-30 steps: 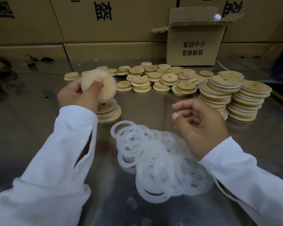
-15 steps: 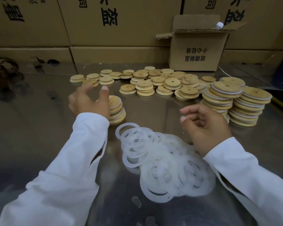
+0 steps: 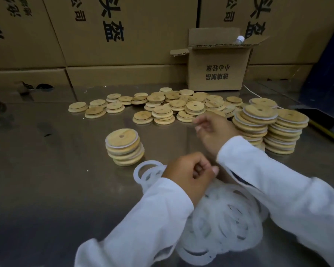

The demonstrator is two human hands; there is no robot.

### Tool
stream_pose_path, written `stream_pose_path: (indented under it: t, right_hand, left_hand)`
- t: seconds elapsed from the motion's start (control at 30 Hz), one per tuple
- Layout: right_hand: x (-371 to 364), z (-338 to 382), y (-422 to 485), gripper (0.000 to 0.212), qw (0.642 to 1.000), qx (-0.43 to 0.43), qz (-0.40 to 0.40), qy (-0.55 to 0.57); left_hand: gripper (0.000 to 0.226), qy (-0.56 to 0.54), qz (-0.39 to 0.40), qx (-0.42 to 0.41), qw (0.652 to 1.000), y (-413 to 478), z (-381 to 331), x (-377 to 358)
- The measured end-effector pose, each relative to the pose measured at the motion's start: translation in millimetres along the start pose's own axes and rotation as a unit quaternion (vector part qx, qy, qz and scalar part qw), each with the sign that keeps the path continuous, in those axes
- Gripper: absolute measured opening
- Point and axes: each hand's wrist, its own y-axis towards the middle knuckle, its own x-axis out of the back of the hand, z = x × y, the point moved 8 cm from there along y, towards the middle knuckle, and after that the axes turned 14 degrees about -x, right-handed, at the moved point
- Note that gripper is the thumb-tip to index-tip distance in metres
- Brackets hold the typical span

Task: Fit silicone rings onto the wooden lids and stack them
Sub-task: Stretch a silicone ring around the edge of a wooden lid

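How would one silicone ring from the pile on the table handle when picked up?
Probably floppy: the silicone rings are thin, translucent bands slumped over one another. Likely very light, being so thin. They overlap heavily, so neighbours may drag along.

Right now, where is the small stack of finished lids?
In the head view, the small stack stands left of centre on the table, just beyond the rings and left of the left hand.

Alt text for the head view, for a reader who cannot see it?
The left hand curls over a pile of silicone rings on a metal table; the right hand hovers by loose wooden lids. Stacks of ringed lids stand at either side, cardboard boxes behind.
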Motion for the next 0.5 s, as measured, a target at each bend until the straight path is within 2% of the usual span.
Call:
stream_pose_path:
  t: [0.07, 0.13, 0.23, 0.37, 0.5]
  right_hand:
    - [-15.1, 3.2, 26.6, 0.023, 0.995, -0.006, -0.021, -0.095]
    - [-21.9, 0.4, 51.9, 0.030, 0.988, -0.028, -0.054, -0.139]
    - [-14.7, -18.1, 83.9, 0.046, 0.966, -0.105, -0.121, -0.203]
    - [-9.0, -51.8, 105.6, 0.065, 0.945, -0.234, -0.149, -0.174]
    - [-19.3, -58.1, 111.2, 0.057, 0.931, -0.287, -0.128, -0.185]
  left_hand:
    - [0.027, 0.012, 0.012, -0.003, 1.000, -1.3, 0.1, -2.0]
    - [0.027, 0.030, 0.023, -0.010, 0.999, -2.3, -0.3, -2.4]
    - [0.029, 0.052, 0.031, -0.015, 0.998, -2.0, -0.9, -3.0]
    - [0.030, 0.078, 0.053, -0.016, 0.995, -1.7, -3.2, -5.1]
    - [0.031, 0.055, 0.039, -0.008, 0.998, 0.7, -3.3, -1.6]
